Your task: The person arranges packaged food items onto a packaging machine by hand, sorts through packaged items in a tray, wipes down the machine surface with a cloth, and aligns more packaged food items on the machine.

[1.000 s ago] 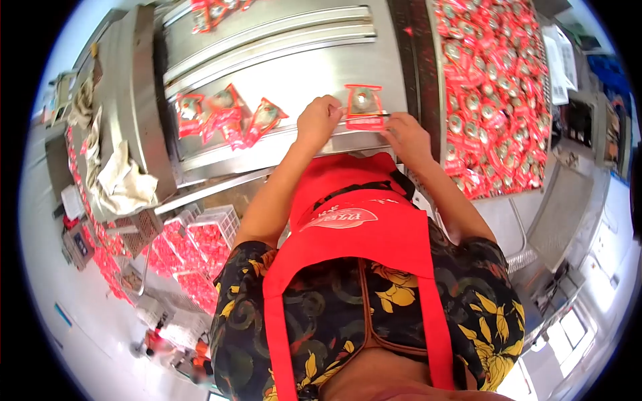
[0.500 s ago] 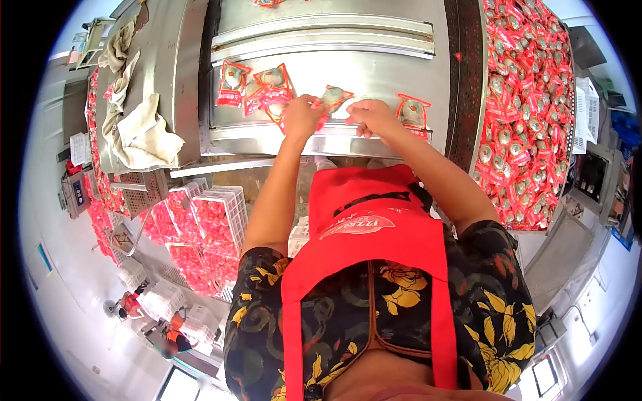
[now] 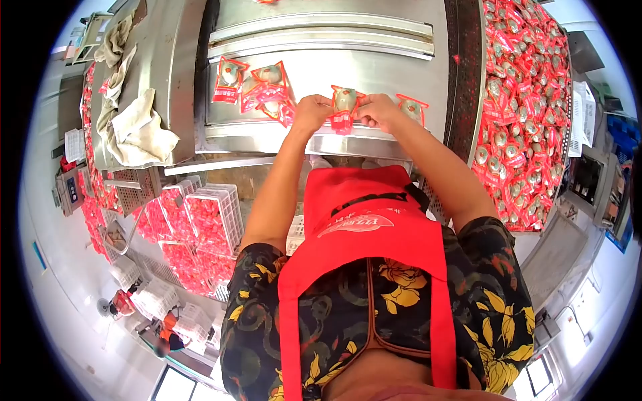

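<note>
Between my two hands, a red-edged clear packet (image 3: 344, 101) with a greenish round item inside lies at the front of the metal table (image 3: 321, 73). My left hand (image 3: 313, 112) pinches its left edge, and the fingers of my right hand (image 3: 378, 111) are closed on its right edge. Just right of my right hand lies another packet (image 3: 412, 109), partly hidden by that hand. Several similar packets (image 3: 269, 75) form a loose group left of my left hand, some overlapping.
A large tray of red packets (image 3: 521, 120) stands at the right. Metal rails (image 3: 321, 30) cross the table behind the packets. Cloths (image 3: 140, 130) hang over a metal surface at left. Below them are white crates (image 3: 231, 207) of red packets. Two people (image 3: 170, 331) are at lower left.
The packet from the group's side now lies upright between my hands, gripped at both edges. My right hand has closed on it. Earlier, another packet was between my hands; it now lies at right.
</note>
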{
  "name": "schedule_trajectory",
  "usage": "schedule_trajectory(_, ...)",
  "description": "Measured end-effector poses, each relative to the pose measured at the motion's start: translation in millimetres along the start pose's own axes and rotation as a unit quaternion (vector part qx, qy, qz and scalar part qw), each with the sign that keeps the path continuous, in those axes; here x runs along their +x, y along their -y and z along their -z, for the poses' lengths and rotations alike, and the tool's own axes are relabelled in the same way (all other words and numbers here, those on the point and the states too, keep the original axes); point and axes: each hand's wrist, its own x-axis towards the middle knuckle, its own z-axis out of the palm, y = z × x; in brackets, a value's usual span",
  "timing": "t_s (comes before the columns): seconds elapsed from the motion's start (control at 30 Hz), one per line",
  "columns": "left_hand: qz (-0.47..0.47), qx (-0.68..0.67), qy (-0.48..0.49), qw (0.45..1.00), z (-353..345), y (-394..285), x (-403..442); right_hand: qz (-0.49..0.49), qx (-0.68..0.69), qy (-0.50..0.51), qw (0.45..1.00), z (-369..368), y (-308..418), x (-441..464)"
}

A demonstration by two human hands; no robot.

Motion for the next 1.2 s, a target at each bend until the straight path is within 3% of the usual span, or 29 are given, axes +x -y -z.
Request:
schedule_trajectory(0.03,-0.002,-0.023,0.013,1.000,2,0,4,0.001,0.001,-0.001,1.000,3,-1,0)
schedule_trajectory(0.1,-0.011,-0.041,0.024,0.999,1,-10,7,0.168,-0.232,-0.187,0.940,6,1,-11)
schedule_trajectory(0.2,-0.017,-0.070,0.070,0.995,-6,-14,17,0.245,-0.219,-0.245,0.912,10,-1,-7)
schedule_trajectory(0.3,-0.041,-0.044,0.060,0.996,-11,-5,35,0.253,-0.204,-0.227,0.918,14,-5,-9)
schedule_trajectory(0.4,0.025,-0.027,0.132,0.991,-1,-8,32,0.192,-0.249,-0.217,0.924,16,-8,-11)
schedule_trajectory(0.53,0.038,-0.014,0.156,0.987,-5,-23,24,0.148,-0.224,-0.199,0.942,20,-12,-18)
schedule_trajectory(0.57,0.039,-0.015,0.156,0.987,-9,-20,27,0.184,-0.219,-0.227,0.931,21,-12,-17)
schedule_trajectory(0.63,-0.056,0.023,0.033,0.998,-17,-16,38,0.216,-0.212,-0.257,0.918,21,-13,-17)
schedule_trajectory(0.7,-0.050,0.005,0.046,0.998,-16,-15,44,0.148,-0.110,-0.187,0.965,14,-1,-21)
schedule_trajectory(0.8,-0.030,-0.037,0.077,0.996,-10,-17,41,0.092,-0.115,-0.131,0.980,2,8,-31)
schedule_trajectory(0.83,-0.024,-0.042,0.085,0.995,-7,-18,38,0.092,-0.115,-0.131,0.980,3,4,-25)
schedule_trajectory(0.9,-0.016,-0.048,0.093,0.994,-5,-11,39,0.174,-0.290,-0.212,0.917,5,-4,-18)
schedule_trajectory(1.0,0.000,-0.013,0.137,0.990,-5,-4,38,0.126,-0.259,-0.128,0.949,15,-1,-26)
schedule_trajectory(1.1,0.010,-0.025,0.127,0.992,-4,-11,31,0.072,-0.170,-0.097,0.978,26,2,-22)
schedule_trajectory(1.2,0.007,-0.026,0.130,0.991,2,-30,26,0.087,-0.207,-0.106,0.969,24,-1,-17)
